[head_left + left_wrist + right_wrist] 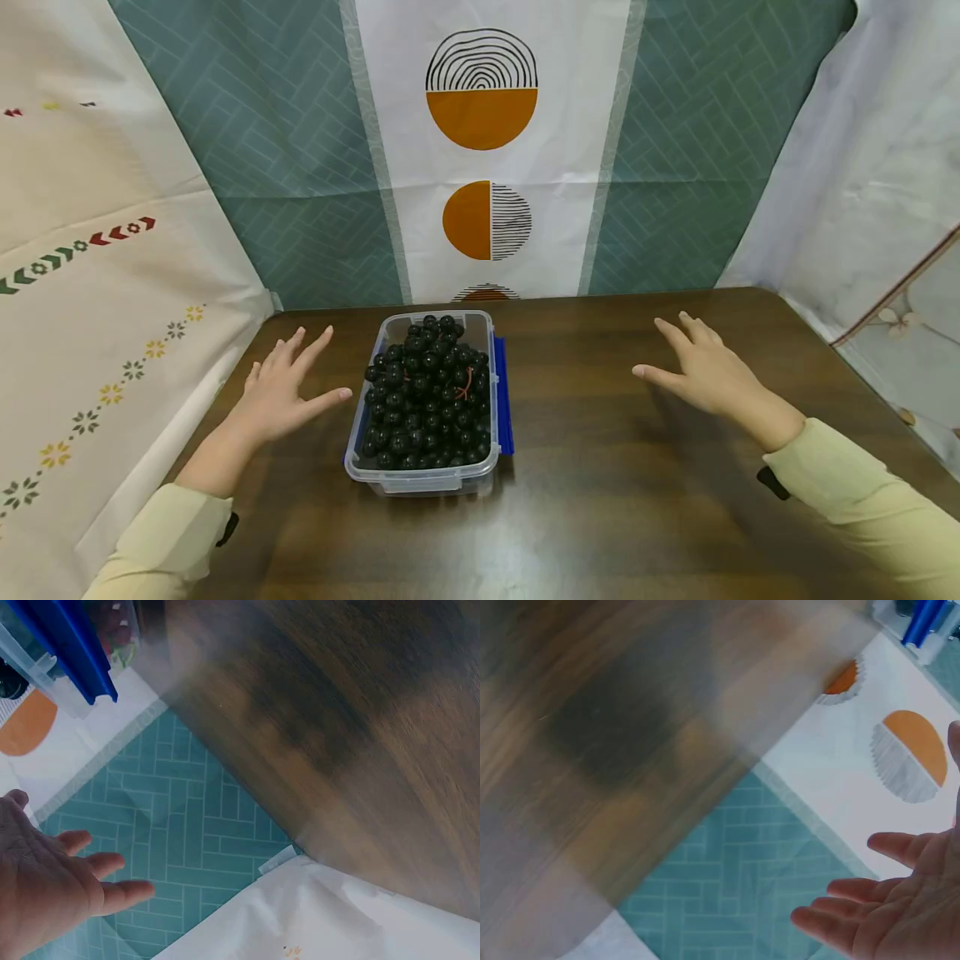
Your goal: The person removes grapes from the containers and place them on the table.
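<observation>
Left hand (281, 387): grip apart, fingers spread and straight, palm down just over the counter (637, 500), holding nothing. Left wrist view agrees: left hand (45, 892) is flat and empty.

Right hand (701, 371): grip apart too, fingers extended, hovering palm down above the counter, nothing in it. Right wrist view shows the right hand (900, 900) with its palm bare.

Clear plastic tub (420, 479) sits on the counter between the two grips. It is just beside the left thumb, not touching as far as I can tell, and well apart from the right hand. Tub is uncovered and full of dark grapes (427, 392), with a reddish bit of stem showing among them. Blue lid (501, 392) lies under or against the tub on the side facing the right grip, its edge sticking out along that long wall.

A corner of the tub and the blue lid (71, 645) show in the left wrist view, off beyond the fingertips. The right wrist view catches only a blurred blue sliver, far from the palm.

Backdrop: patterned cloth (480, 167) hung beyond both hands, teal brick print with a white strip of orange half-circles. Both sleeves are pale yellow.
</observation>
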`<state>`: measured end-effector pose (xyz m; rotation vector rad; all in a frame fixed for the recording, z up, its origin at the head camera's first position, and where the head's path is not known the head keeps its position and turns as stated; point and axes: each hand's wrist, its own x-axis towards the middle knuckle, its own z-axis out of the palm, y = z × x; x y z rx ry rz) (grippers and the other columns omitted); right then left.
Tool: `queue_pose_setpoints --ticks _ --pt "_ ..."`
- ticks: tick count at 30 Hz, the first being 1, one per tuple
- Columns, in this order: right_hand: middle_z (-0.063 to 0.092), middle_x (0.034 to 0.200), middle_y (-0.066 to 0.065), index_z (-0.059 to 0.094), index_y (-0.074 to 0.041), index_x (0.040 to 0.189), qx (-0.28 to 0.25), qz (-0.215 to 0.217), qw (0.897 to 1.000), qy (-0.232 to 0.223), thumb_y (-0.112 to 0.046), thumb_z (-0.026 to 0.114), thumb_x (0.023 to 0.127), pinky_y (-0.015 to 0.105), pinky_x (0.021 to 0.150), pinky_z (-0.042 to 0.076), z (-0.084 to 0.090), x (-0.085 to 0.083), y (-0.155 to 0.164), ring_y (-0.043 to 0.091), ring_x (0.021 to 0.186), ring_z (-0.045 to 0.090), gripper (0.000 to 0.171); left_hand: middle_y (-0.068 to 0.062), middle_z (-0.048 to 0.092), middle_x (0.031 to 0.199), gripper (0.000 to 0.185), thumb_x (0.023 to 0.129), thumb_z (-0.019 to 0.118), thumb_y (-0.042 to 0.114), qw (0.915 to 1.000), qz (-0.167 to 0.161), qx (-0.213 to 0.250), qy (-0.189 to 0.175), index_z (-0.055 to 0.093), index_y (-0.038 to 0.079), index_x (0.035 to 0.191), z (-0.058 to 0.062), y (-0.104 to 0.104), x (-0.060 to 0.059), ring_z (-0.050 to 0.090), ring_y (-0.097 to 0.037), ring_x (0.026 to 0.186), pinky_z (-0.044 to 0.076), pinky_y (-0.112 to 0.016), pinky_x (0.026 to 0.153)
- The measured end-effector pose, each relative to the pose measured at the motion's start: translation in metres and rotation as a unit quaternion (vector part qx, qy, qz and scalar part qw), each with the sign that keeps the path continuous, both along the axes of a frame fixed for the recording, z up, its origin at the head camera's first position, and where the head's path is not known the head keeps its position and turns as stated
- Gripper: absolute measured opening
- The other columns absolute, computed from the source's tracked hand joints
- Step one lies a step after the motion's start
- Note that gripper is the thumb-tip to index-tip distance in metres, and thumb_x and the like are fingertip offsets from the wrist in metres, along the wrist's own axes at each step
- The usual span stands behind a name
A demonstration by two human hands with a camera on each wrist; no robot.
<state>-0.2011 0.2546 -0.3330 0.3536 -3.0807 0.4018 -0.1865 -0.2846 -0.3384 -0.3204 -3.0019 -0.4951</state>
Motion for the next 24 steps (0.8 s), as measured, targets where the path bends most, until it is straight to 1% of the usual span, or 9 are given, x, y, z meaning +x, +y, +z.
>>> queue_pose_setpoints --ticks 3,6,9,12,15,18,24 --pt "0.016 0.149 0.035 0.027 -0.001 0.147 -0.011 0.005 1.000 0.003 -0.065 0.049 0.088 0.072 0.097 0.027 0.004 -0.001 -0.005 0.056 0.133 0.019 0.089 -0.026 0.010 0.155 0.088 0.086 0.062 0.053 0.9996 -0.010 0.026 0.006 0.009 0.032 0.153 0.000 0.001 0.000 0.017 -0.057 0.135 0.019 -0.076 0.095" --pt "0.019 0.148 0.035 0.030 0.001 0.146 -0.023 0.010 1.000 0.008 -0.060 0.051 0.090 0.071 0.096 0.028 0.006 -0.002 -0.008 0.055 0.133 0.021 0.086 -0.028 0.011 0.154 0.087 0.087 0.063 0.049 0.9981 -0.021 0.058 0.000 0.009 0.030 0.153 0.000 0.003 0.000 0.023 -0.057 0.133 0.028 -0.074 0.093" --pt "0.022 0.147 0.035 0.032 0.003 0.144 -0.036 0.014 0.999 0.016 -0.054 0.053 0.091 0.070 0.098 0.028 0.009 -0.004 -0.011 0.054 0.132 0.023 0.081 -0.029 0.012 0.153 0.086 0.088 0.063 0.046 0.9960 -0.024 0.085 -0.010 0.009 0.030 0.153 0.000 0.005 0.001 0.023 -0.054 0.134 0.030 -0.072 0.094" --pt "0.025 0.146 0.034 0.034 0.004 0.142 -0.044 0.018 0.999 0.023 -0.050 0.055 0.092 0.068 0.098 0.029 0.012 -0.004 -0.014 0.054 0.132 0.025 0.077 -0.028 0.013 0.153 0.085 0.089 0.063 0.044 0.9939 -0.022 0.107 -0.015 0.009 0.029 0.154 0.001 0.007 0.003 0.020 -0.050 0.137 0.028 -0.071 0.096" --pt "0.024 0.147 0.035 0.035 0.004 0.142 -0.052 0.023 0.998 0.023 -0.049 0.056 0.092 0.068 0.097 0.030 0.016 -0.003 -0.018 0.054 0.132 0.025 0.076 -0.024 0.016 0.154 0.085 0.090 0.063 0.041 0.9914 -0.024 0.127 -0.019 0.009 0.026 0.154 0.002 0.008 0.004 0.020 -0.047 0.138 0.027 -0.070 0.098" --pt "0.022 0.148 0.035 0.035 0.004 0.142 -0.062 0.025 0.998 0.019 -0.047 0.057 0.092 0.068 0.098 0.029 0.020 -0.002 -0.023 0.054 0.133 0.023 0.074 -0.020 0.019 0.155 0.084 0.091 0.062 0.039 0.9891 -0.028 0.143 -0.021 0.009 0.023 0.154 0.003 0.011 0.006 0.025 -0.047 0.135 0.028 -0.067 0.100" --pt "0.024 0.148 0.033 0.036 0.004 0.141 -0.082 0.031 0.996 0.011 -0.043 0.056 0.093 0.065 0.102 0.028 0.026 -0.004 -0.036 0.049 0.135 0.022 0.070 -0.024 0.021 0.153 0.082 0.092 0.061 0.036 0.9831 -0.027 0.177 -0.041 0.009 0.021 0.154 0.006 0.017 0.010 0.033 -0.050 0.130 0.034 -0.063 0.099"
